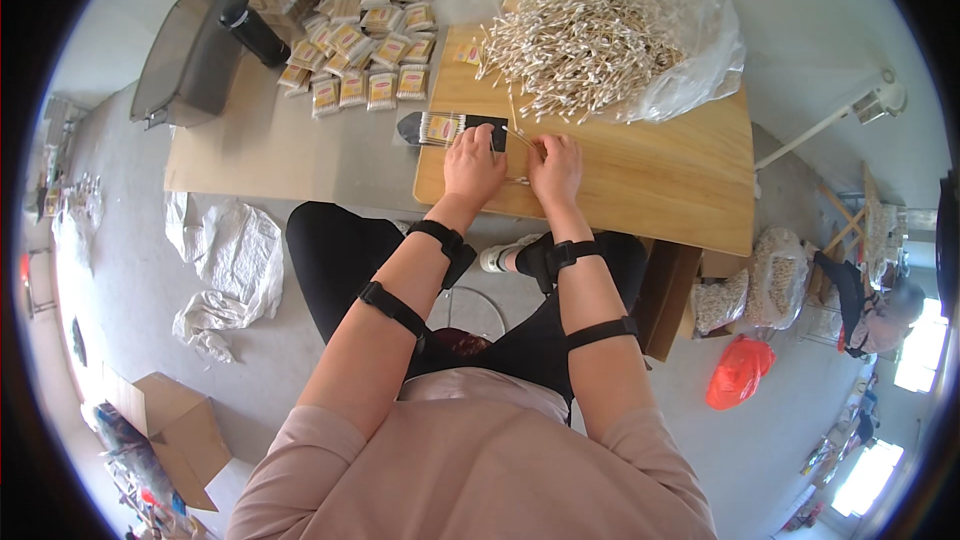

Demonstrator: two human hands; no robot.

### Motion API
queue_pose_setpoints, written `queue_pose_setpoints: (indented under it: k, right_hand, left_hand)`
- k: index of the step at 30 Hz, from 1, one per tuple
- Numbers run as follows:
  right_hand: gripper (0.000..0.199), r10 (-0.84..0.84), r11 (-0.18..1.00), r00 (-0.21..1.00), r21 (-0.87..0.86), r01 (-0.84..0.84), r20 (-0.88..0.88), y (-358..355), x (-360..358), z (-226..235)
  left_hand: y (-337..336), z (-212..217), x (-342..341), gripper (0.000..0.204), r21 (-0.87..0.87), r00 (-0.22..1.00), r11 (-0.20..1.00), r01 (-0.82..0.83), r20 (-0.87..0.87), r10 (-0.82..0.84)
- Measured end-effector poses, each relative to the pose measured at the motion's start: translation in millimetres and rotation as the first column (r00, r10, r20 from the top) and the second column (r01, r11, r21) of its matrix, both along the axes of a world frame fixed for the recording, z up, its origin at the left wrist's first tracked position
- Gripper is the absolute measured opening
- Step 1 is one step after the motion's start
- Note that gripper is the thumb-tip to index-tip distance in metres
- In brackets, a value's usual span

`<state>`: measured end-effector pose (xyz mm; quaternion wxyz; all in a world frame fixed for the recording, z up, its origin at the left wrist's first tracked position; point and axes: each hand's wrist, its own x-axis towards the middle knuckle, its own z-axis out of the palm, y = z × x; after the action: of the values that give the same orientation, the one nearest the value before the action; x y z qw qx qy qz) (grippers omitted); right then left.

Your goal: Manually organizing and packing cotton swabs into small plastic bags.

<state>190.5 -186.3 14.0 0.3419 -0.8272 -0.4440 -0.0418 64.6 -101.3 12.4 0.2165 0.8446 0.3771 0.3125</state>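
My left hand (474, 164) rests at the right end of a small clear packet of cotton swabs (440, 128) with a yellow label, its fingers bent and closed on it. The packet lies on a flat black strip (408, 127) with a rounded left end, at the wooden board's left side. Just to the right, my right hand (556, 172) pinches a thin cotton swab (519, 137) that slants toward the strip. Another loose swab (517, 180) lies on the board between my hands. Beyond them rises a large heap of loose cotton swabs (585, 45) on clear plastic.
Many filled packets (380, 45) are piled at the back left, near a black bottle (254, 33) and a grey plastic bin (190, 60). The wooden board (650, 180) covers the table's right part. Bags of swabs (775, 280) and a red bag (740, 372) stand on the floor at right.
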Motion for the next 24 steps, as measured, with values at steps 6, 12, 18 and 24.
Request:
queue_pose_setpoints:
  k: [6,12,18,24]
  right_hand:
    - [0.007,0.052,0.997,0.999,0.048,-0.052,-0.003,-14,8,-5]
    - [0.005,0.177,0.983,0.975,-0.020,-0.181,-0.136,-24,10,2]
    - [0.008,0.143,0.983,0.948,-0.074,-0.170,-0.285,-21,17,6]
    - [0.007,0.145,0.984,0.963,-0.070,-0.165,-0.227,-25,23,5]
  left_hand:
    - [10,-2,0,0.031,-0.191,0.993,0.981,0.027,-0.108,-0.049]
    - [19,7,2,0.022,-0.252,0.982,0.959,0.127,-0.106,-0.158]
    - [26,5,6,0.019,-0.210,0.961,0.945,0.251,-0.061,-0.269]
    - [28,9,9,0.017,-0.251,0.947,0.922,0.296,-0.050,-0.317]
